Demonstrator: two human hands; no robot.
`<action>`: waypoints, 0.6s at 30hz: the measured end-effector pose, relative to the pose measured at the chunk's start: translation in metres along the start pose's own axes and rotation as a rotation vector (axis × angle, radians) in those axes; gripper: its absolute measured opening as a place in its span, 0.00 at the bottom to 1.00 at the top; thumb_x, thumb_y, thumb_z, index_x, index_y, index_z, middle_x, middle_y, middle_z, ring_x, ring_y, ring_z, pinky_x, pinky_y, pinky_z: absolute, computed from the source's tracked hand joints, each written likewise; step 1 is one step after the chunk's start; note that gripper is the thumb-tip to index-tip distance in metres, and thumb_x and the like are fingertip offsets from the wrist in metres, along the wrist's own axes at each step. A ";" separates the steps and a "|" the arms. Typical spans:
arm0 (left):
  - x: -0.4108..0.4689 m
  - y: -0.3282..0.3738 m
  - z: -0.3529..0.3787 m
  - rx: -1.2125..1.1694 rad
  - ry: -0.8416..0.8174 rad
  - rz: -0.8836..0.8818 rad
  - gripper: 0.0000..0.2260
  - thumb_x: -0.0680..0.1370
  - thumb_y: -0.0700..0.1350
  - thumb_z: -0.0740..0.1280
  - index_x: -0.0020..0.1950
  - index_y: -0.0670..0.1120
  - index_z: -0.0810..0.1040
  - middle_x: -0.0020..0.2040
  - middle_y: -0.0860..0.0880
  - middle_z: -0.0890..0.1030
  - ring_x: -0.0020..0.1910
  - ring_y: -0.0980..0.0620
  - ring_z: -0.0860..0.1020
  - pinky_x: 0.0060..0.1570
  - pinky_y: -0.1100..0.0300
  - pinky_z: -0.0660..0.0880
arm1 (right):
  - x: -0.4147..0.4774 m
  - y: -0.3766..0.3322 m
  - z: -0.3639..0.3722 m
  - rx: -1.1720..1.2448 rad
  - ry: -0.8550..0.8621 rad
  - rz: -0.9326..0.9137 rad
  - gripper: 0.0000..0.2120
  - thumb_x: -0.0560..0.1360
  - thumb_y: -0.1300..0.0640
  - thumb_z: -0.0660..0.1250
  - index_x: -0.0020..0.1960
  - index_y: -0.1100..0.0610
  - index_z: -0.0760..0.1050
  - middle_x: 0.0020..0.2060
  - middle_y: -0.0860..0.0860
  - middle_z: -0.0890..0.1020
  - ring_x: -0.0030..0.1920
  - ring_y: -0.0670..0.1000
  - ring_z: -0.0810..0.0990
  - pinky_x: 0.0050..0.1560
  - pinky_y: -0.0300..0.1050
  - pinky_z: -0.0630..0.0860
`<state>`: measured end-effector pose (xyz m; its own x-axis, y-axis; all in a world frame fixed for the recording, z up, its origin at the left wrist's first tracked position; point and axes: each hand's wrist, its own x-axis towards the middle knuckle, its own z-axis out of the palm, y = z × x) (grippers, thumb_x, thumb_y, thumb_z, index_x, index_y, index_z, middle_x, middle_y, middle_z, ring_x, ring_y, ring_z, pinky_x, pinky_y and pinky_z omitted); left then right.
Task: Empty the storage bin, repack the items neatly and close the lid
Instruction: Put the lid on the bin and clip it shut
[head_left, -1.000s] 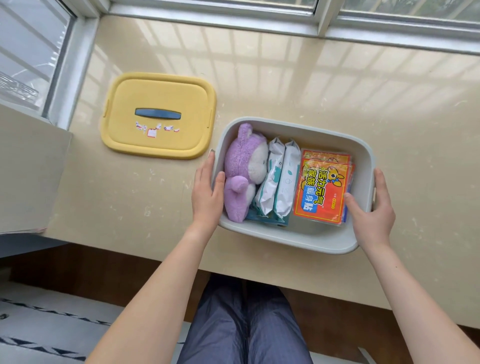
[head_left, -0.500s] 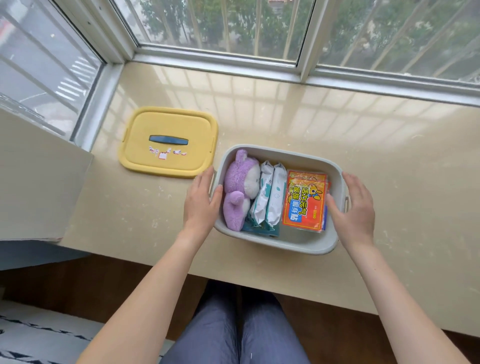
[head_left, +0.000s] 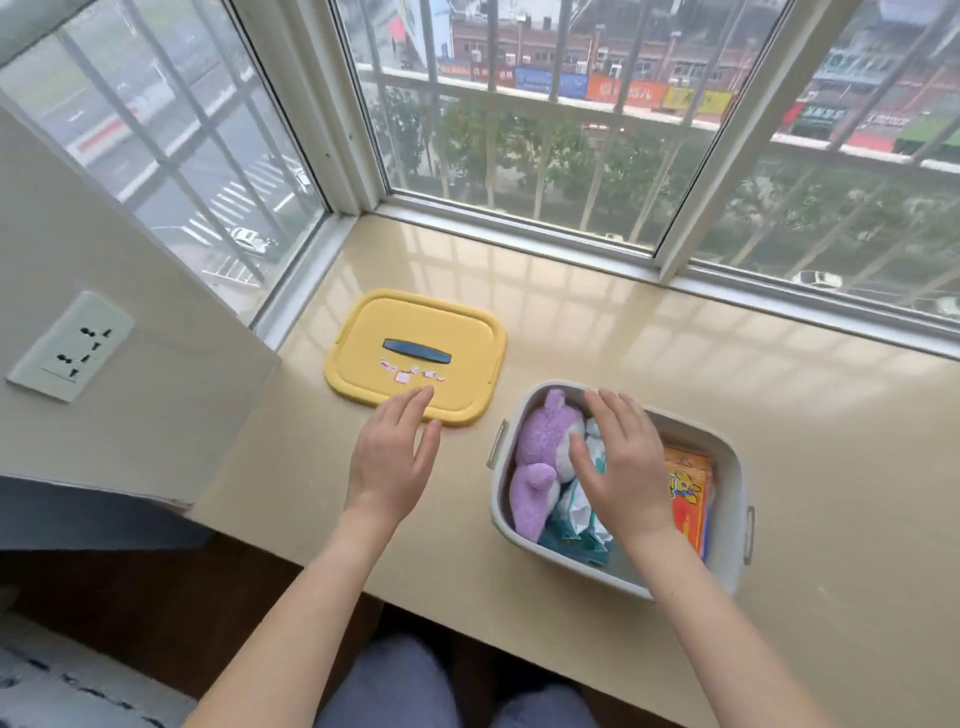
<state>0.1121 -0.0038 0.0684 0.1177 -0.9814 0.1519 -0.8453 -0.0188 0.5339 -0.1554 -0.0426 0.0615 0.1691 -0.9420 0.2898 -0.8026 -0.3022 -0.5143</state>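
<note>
A grey storage bin (head_left: 730, 525) stands on the beige sill near its front edge. Inside lie a purple plush toy (head_left: 535, 467), white and teal wipe packs (head_left: 574, 512) and an orange packet (head_left: 688, 499). My right hand (head_left: 618, 462) hovers flat over the bin's middle with fingers spread, covering part of the packs. The yellow lid (head_left: 415, 353) with a dark blue handle lies flat to the bin's left. My left hand (head_left: 392, 457) is open just in front of the lid, its fingertips over the near edge.
A window frame (head_left: 519, 228) runs along the back and left of the sill (head_left: 779, 395). A wall with a power socket (head_left: 70, 353) stands at the left. The sill's front edge is close to the bin; my knees show below it.
Both hands have left the bin's sides. My left hand moved left toward the lid, my right hand moved over the bin's contents. The view tilted up toward the window.
</note>
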 end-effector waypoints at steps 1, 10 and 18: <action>0.004 -0.014 -0.005 0.000 -0.003 -0.026 0.22 0.81 0.52 0.55 0.69 0.42 0.75 0.64 0.44 0.78 0.63 0.46 0.74 0.61 0.52 0.72 | 0.008 -0.011 0.015 0.015 -0.020 -0.002 0.23 0.77 0.50 0.60 0.68 0.62 0.74 0.64 0.58 0.78 0.66 0.62 0.74 0.68 0.57 0.68; 0.093 -0.172 -0.015 0.019 -0.107 -0.194 0.28 0.79 0.59 0.51 0.72 0.46 0.71 0.68 0.47 0.74 0.66 0.47 0.72 0.61 0.52 0.71 | 0.091 -0.089 0.177 0.128 -0.104 0.200 0.25 0.78 0.48 0.58 0.72 0.57 0.70 0.69 0.59 0.72 0.70 0.60 0.69 0.70 0.55 0.67; 0.170 -0.288 0.056 0.018 -0.202 -0.257 0.25 0.80 0.52 0.63 0.76 0.46 0.65 0.73 0.44 0.68 0.72 0.45 0.64 0.71 0.51 0.63 | 0.116 -0.051 0.302 0.039 -0.114 0.673 0.27 0.78 0.54 0.65 0.75 0.56 0.64 0.74 0.59 0.65 0.74 0.60 0.62 0.73 0.57 0.61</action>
<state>0.3469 -0.1759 -0.1062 0.2239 -0.9622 -0.1554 -0.8108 -0.2723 0.5181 0.0777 -0.1807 -0.1225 -0.2988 -0.9355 -0.1887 -0.7334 0.3515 -0.5819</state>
